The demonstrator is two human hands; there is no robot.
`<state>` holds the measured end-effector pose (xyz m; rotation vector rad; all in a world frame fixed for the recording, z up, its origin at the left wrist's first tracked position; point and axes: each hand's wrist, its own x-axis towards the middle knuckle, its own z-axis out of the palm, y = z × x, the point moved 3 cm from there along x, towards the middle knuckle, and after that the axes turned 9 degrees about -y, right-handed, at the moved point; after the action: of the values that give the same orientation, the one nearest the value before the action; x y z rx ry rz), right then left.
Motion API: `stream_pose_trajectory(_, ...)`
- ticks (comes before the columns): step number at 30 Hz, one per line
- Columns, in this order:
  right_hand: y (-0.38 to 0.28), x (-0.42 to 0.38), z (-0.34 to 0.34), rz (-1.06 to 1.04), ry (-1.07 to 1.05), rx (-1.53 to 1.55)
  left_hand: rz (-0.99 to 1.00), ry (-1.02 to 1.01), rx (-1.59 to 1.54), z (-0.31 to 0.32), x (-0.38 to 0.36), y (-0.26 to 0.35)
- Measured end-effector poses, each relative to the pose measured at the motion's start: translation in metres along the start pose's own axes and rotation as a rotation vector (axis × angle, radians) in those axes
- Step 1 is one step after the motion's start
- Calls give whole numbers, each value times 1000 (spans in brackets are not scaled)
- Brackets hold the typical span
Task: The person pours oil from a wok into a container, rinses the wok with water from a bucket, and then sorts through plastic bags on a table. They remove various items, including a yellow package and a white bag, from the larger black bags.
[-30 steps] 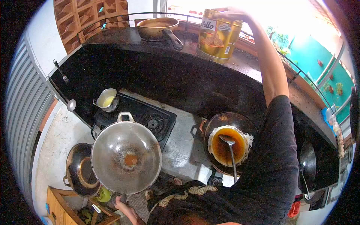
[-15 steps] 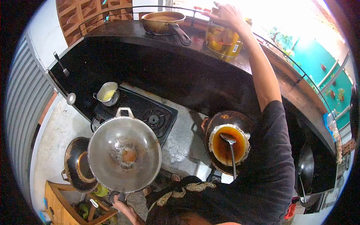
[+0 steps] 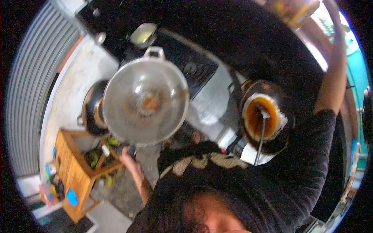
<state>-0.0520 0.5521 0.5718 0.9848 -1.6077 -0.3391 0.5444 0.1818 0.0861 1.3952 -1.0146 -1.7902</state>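
Note:
A large silver wok [image 3: 128, 120] is held out over the floor and stove edge, its loop handle [image 3: 154, 51] pointing away from me. My left hand [image 3: 126, 155] is closed at its near side, around a dark grip. A brown patch [image 3: 150, 103] shows in the bottom of the wok. My right arm reaches up to the top right, where my right hand [image 3: 330, 4] is blurred and mostly cut off by the frame edge. Near it is a yellow tin [image 3: 297, 11], only partly in view. Its fingers cannot be made out.
A black stove [image 3: 202, 70] carries a small pot [image 3: 143, 34] with yellowish contents. At right, a dark pan [image 3: 281, 145] contains amber liquid [image 3: 254, 120] and a metal spoon [image 3: 261, 139]. Another dark wok [image 3: 91, 106] sits at left, above a wooden cabinet [image 3: 75, 167].
The view has tilted down and shifted, so the ledge and tin have slid toward the top right edge. My left hand still holds the wok; my right hand has mostly left the frame.

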Motion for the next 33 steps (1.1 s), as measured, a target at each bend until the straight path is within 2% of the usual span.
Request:
stream_pose_trajectory(1,-47,-5,-44,-25,11,119,43,-94,-112,-31,38,-25)
stream_pose_trajectory(2,-88,-19,-74,-41,-40,268,95,-27,-39,-17,24,-5)
stream_pose_trajectory(4,-158,-69,-110,423,-358,742,70,-80,-7,-30,41,-5)
stream_pose_trajectory(6,-238,-113,-142,412,-795,1053,12,-123,47,-36,51,5)
stream_pose_trajectory(7,-276,-146,-158,622,-926,1211,-5,-165,114,-33,50,18)
stream_pose_trajectory(8,-309,-176,-178,555,-1001,1346,-19,-215,183,-34,49,26)
stream_pose_trajectory(9,-347,-203,-204,748,-1015,1508,-52,-303,120,-47,73,20)
stream_pose_trajectory(10,-381,-229,-232,814,-1108,1500,-96,-281,175,-30,48,39)
stream_pose_trajectory(11,-426,-272,-260,955,-1016,1606,-119,-285,245,-26,46,52)
stream_pose_trajectory(12,-473,-306,-303,1312,-1041,1740,-124,-477,235,-36,62,52)
stream_pose_trajectory(13,-497,-305,-348,1394,-1100,1676,-64,-427,317,-44,78,53)
stream_pose_trajectory(14,-537,-328,-390,1685,-1203,1688,-51,-529,353,-40,90,53)
stream_pose_trajectory(15,-588,-362,-432,1978,-1021,1722,-32,-608,376,-39,101,53)
stream_pose_trajectory(16,-632,-389,-479,2285,-886,1619,-246,-631,364,-42,132,48)
stream_pose_trajectory(17,-674,-412,-528,2422,-751,1501,-192,-776,429,-36,129,49)
stream_pose_trajectory(18,-710,-429,-581,2631,-894,1278,-191,-731,548,-35,126,52)
stream_pose_trajectory(20,-780,-471,-680,1993,-1616,748,-96,-763,680,-23,88,63)
stream_pose_trajectory(21,-815,-488,-725,2209,-1583,785,-17,-823,681,-18,62,59)
stream_pose_trajectory(22,-843,-497,-770,2420,-1528,823,-87,-864,673,-19,79,46)
stream_pose_trajectory(24,-886,-501,-827,2612,-1510,801,-228,-941,663,-22,113,23)
stream_pose_trajectory(25,-901,-502,-850,2596,-1567,725,-367,-1119,611,-18,140,-2)
stream_pose_trajectory(26,-901,-472,-885,2605,-1593,608,-305,-1147,634,-30,109,39)
stream_pose_trajectory(27,-922,-457,-925,2613,-1614,491,-245,-1173,684,-39,83,41)
stream_pose_trajectory(29,-921,-442,-940,2691,-1698,150,-149,-1228,748,-57,16,56)
stream_pose_trajectory(31,-934,-423,-986,2833,-1265,250,-89,-1289,737,-93,-49,65)
stream_pose_trajectory(32,-954,-423,-1014,2794,-1255,310,-74,-1309,715,-108,-80,63)
stream_pose_trajectory(33,-930,-440,-1004,2829,-1324,352,-61,-1315,805,-85,-113,39)
